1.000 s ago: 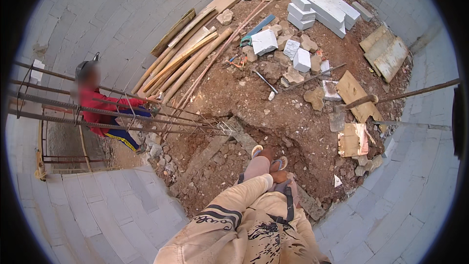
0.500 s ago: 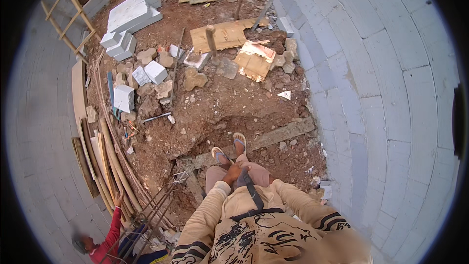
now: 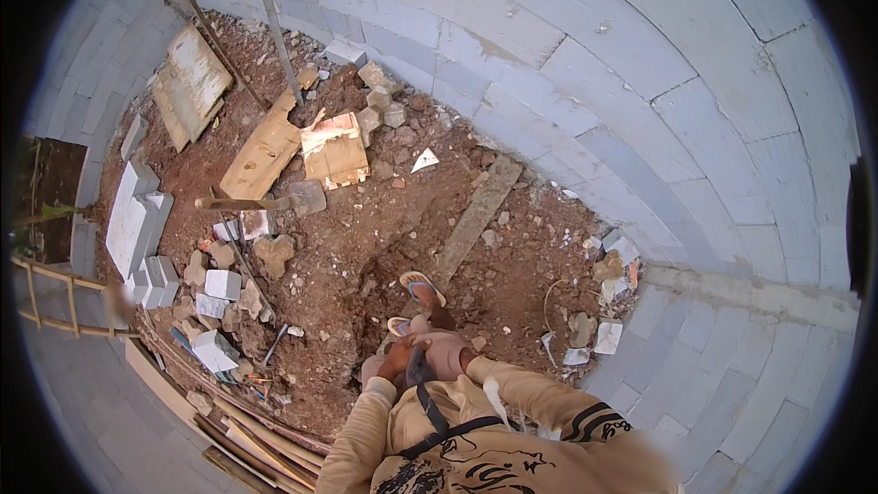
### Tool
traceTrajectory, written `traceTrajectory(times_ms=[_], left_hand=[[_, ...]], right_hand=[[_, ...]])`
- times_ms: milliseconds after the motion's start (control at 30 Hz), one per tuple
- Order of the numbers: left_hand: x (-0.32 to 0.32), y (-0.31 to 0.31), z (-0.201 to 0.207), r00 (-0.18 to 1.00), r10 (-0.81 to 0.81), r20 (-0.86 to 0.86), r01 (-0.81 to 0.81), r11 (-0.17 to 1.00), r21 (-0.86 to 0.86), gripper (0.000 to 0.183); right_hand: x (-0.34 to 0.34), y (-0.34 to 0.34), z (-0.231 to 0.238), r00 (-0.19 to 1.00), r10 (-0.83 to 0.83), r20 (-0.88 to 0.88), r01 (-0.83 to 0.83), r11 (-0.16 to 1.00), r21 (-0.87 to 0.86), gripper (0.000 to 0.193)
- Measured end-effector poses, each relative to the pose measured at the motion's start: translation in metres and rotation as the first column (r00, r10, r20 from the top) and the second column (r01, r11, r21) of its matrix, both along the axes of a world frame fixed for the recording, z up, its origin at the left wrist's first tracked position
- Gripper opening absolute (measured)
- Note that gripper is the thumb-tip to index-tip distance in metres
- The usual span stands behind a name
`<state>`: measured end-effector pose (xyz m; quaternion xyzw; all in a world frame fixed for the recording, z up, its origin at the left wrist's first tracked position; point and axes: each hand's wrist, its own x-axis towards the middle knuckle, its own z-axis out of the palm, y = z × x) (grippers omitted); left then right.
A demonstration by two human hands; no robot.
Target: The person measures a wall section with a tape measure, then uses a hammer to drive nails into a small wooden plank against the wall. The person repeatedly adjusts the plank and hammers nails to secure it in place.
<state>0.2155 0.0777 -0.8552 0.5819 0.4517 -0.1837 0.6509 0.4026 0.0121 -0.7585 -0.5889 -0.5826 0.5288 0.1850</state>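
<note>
On rough reddish soil [image 3: 384, 220], seems to stand at rest, with left hand [image 3: 397, 359] touching dark grey fabric [image 3: 417, 369] between thighs [image 3: 445, 353], cannot tell whether grasping it, nor read the grip of mostly hidden right hand [image 3: 467, 359], and probably needs careful footing for moving

The left hand [image 3: 397, 359] sits at the trousers [image 3: 444, 354], beside the dark strap [image 3: 432, 409]; the right hand [image 3: 468, 358] shows only partly. A wooden-handled tool [image 3: 308, 197] lies beside a plywood sheet [image 3: 262, 157] on reddish soil [image 3: 393, 224]. White blocks [image 3: 137, 222] stand at left.
</note>
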Motion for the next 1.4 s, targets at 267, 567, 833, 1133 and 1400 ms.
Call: traceTrajectory(times_ms=[267,567,833,1133,1400], left_hand=[[0.007,0.016,0.027,0.997,-0.03,0.072,0.019,0.988,0.152,0.081],[0.006,0.008,0.022,0.982,0.184,0.038,-0.187,0.959,0.215,0.088],[-0.019,0.039,0.015,0.957,0.275,0.093,-0.289,0.933,0.214,0.09],[-0.097,0.123,0.0,0.869,0.48,0.125,-0.492,0.865,0.097,0.071],[-0.273,0.265,0.051,0.631,0.745,0.218,-0.775,0.614,0.149,0.03]], right_hand=[[-0.004,0.026,-0.025,0.958,0.265,-0.108,-0.228,0.936,0.268,0.031],[0.012,0.059,-0.051,0.69,0.721,0.063,-0.69,0.628,0.36,0.033],[-0.009,0.118,-0.063,0.551,0.833,0.059,-0.782,0.49,0.385,0.031],[-0.104,0.221,-0.052,0.618,0.786,0.001,-0.786,0.618,0.004,0.031],[-0.204,0.337,0.014,0.609,0.785,0.112,-0.73,0.61,-0.309,0.032]])
